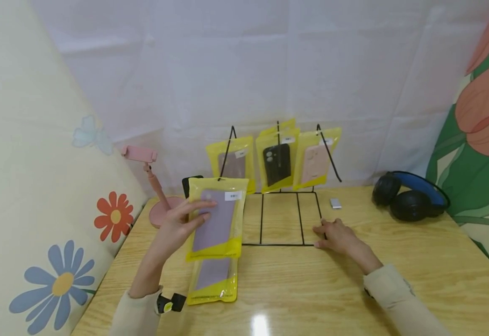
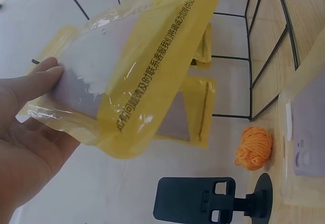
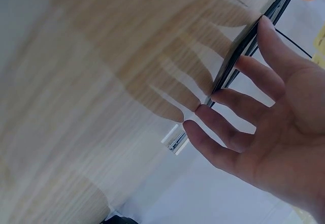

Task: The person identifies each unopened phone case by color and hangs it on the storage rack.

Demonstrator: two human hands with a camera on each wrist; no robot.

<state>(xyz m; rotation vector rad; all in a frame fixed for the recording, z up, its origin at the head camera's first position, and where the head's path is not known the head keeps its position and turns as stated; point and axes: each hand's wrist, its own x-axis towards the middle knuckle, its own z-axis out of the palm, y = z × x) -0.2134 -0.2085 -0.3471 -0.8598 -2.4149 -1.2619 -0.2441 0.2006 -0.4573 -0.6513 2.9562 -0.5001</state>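
My left hand point(image 1: 181, 221) pinches the left side of a yellow-edged clear pouch holding a purple phone case point(image 1: 215, 219). The tip of the rack's left hook meets the pouch's top edge; whether it passes through a hole I cannot tell. In the left wrist view, this pouch point(image 2: 147, 76) tilts, its yellow printed strip towards the camera. On the other side, my right hand point(image 1: 340, 237) rests its fingertips on the right side of the black wire rack point(image 1: 261, 219). The right wrist view has its fingers point(image 3: 223, 132) extended along the wire at the tabletop.
Pouched cases hang behind: a purplish one point(image 1: 232, 163), a black one point(image 1: 277, 163) and a pink one point(image 1: 315, 161). Another purple pouch point(image 1: 212, 280) lies in front. Around stand a pink phone stand point(image 1: 158, 186), headphones point(image 1: 410, 203), a small silver piece point(image 1: 335, 203) and orange yarn point(image 2: 254, 148).
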